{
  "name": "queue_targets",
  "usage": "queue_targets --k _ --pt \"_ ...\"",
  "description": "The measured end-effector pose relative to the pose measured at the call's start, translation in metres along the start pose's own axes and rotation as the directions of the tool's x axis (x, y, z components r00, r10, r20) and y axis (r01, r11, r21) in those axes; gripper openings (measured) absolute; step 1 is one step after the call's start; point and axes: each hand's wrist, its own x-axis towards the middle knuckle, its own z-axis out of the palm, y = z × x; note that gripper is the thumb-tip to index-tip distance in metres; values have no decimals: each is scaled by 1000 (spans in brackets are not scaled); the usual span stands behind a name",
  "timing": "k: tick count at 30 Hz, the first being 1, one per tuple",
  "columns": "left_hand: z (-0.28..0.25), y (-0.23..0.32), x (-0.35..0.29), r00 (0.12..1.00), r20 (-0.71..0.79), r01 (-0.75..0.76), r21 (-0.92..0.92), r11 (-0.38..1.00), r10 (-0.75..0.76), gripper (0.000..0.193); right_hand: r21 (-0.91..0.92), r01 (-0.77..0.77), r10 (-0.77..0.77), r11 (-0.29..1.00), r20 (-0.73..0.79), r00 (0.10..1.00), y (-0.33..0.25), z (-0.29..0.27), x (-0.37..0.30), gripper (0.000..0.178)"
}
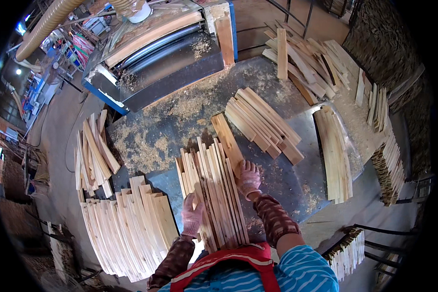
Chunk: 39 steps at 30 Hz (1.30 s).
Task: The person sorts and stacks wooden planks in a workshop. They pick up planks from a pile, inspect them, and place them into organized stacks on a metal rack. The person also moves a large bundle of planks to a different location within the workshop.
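Note:
A row of pale wooden strips, set on edge side by side, lies in front of me on the dark metal table. Against its left side is my left hand, in a pinkish work glove, closed on the outer strips. My right hand, gloved the same way, is closed at the near end of a wider wooden board. That board slants away beside the row's right side, its broad face up. Part of the right fingers is hidden at the board's edge.
A planing machine with rollers stands at the far side. Sawdust covers much of the metal table. More wooden strips lie in stacks at left, centre right and right. Loose offcuts rest at far left.

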Motion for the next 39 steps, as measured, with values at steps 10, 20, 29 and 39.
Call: queue_targets --k 10,20,29,39 --pt "39 29 41 950 285 215 -295 931 -129 56 491 -322 150 810 357 922 27 -43 18 42" --pt "66 84 78 600 788 720 -459 520 -136 58 518 387 -353 763 -168 921 -13 -97 -57 46" --pt "31 83 69 624 781 713 -591 378 44 66 -16 -408 403 913 -125 906 91 -43 53 54" --pt "-101 -66 36 849 523 528 -835 157 -75 69 -34 -104 101 994 -73 992 31 -45 33 77"
